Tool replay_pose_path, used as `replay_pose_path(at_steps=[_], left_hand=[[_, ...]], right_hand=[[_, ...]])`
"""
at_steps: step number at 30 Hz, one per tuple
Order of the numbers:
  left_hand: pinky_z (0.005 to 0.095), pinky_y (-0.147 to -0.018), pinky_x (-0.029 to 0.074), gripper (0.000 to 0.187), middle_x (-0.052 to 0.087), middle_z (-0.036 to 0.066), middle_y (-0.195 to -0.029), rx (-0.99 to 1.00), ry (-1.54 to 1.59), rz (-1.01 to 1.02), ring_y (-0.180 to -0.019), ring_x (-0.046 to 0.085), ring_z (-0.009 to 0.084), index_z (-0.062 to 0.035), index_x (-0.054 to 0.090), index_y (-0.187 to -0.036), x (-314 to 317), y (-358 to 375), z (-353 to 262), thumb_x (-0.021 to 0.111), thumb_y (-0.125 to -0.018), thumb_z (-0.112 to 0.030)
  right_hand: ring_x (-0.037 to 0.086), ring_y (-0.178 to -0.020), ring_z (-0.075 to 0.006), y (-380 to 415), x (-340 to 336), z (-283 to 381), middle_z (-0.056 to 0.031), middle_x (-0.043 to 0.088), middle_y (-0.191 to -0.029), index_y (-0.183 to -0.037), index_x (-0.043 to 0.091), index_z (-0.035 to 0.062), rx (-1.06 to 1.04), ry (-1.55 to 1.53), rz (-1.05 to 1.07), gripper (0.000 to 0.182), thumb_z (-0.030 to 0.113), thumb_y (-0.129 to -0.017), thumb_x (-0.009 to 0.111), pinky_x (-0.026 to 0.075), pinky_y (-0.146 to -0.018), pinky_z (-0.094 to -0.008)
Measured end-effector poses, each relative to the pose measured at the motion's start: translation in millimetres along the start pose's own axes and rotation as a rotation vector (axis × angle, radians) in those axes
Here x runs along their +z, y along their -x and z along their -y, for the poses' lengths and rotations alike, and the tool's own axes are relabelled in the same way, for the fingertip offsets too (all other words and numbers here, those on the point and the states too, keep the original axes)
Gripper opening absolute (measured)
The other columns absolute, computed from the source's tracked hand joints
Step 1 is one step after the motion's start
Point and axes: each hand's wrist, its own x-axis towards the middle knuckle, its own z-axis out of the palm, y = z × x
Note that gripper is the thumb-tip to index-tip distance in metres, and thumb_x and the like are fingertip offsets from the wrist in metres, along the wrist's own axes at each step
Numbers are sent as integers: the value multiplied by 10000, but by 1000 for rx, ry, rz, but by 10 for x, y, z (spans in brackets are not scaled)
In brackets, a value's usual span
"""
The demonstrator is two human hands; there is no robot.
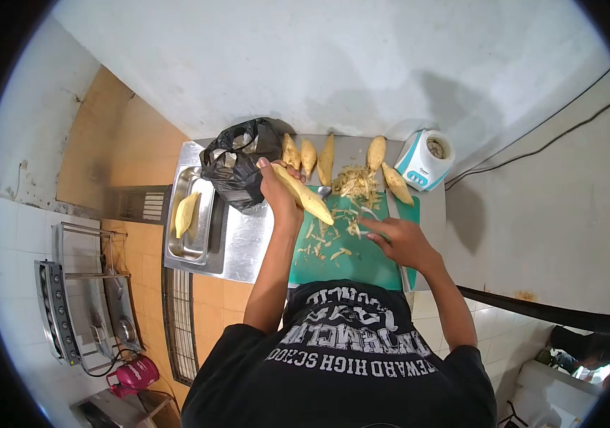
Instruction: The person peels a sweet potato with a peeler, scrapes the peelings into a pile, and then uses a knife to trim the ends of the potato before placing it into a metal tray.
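Observation:
A peeled yellow root (305,197) is held in my left hand (276,187), its pointed end slanting down to the right over the green cutting board (340,267). My right hand (399,241) is closed around the handle of a peeler (367,213), just right of the root and apart from it. Loose peel strips (315,242) lie scattered on the board below both hands. A larger heap of peelings (356,184) sits at the board's back edge.
Several unpeeled roots (325,158) stand along the wall. A black plastic bag (237,160) is at the back left, near a metal tray (196,246) holding a peeled root (186,214). A white and teal appliance (424,160) stands at the back right.

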Motion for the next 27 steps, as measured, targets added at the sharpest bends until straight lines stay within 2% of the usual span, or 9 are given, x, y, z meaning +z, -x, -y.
replay_pose_path(at_steps=[3,7,9,12,14,16,18,21,27], left_hand=[[361,-770,487,554,478,46,-765,-14,23,130,-745,500,182,-83,491,-907,-27,19,96,437,-1041,-617],[393,-858,488,579,461,47,-786,15,-8,224,-784,483,184,-89,483,-884,33,79,237,418,-1034,-646],[409,-893,482,589,483,44,-804,-17,130,265,-794,491,173,-84,506,-878,-3,79,209,371,-1054,-629],[391,-803,460,604,422,24,-760,-12,143,199,-761,450,174,-115,471,-816,-75,29,123,377,-1029,-673],[350,-733,400,602,409,15,-734,-19,187,180,-746,436,166,-125,458,-785,-120,-13,78,367,-1030,-667],[356,-745,402,604,407,17,-727,-5,166,214,-742,434,164,-126,448,-769,-142,-65,77,359,-1032,-663],[366,-794,414,615,400,22,-713,38,100,236,-720,420,164,-130,415,-728,-88,-48,85,345,-1031,-661],[361,-825,426,621,395,23,-704,23,72,258,-699,408,172,-129,405,-720,-24,7,200,352,-1027,-666],[364,-750,430,647,400,26,-698,62,221,102,-689,411,173,-126,401,-729,-12,-45,123,327,-1014,-702]], right_hand=[[658,-768,-363,-182,-40,114,-158,641,-802,-1402,610,267,-90,-189,-198,404,296,-999,608,517,-711,-468],[660,-802,-371,-424,55,292,-162,655,-823,-1398,614,258,-60,-160,-211,399,307,-1002,601,519,-727,-470],[666,-836,-371,-448,189,314,-195,703,-955,-1376,632,179,-76,-162,-184,396,244,-986,626,522,-779,-455],[663,-825,-373,-258,149,331,-162,677,-875,-1384,629,256,33,-102,18,388,345,-1010,583,515,-761,-473],[662,-817,-372,-95,245,218,-163,675,-869,-1386,627,256,28,-71,41,391,341,-1007,589,513,-757,-477],[660,-809,-372,-47,249,204,-164,673,-863,-1389,625,256,33,-40,61,395,336,-1003,595,510,-754,-481],[662,-797,-373,-128,195,221,-169,669,-857,-1381,630,245,-10,-226,-140,390,324,-1000,603,515,-745,-483],[661,-798,-374,-372,90,356,-168,668,-854,-1375,632,232,-35,-192,-220,385,313,-999,606,520,-745,-476],[675,-869,-370,-412,318,429,-175,705,-936,-1364,639,220,18,-194,-183,375,310,-1002,605,525,-755,-473]])
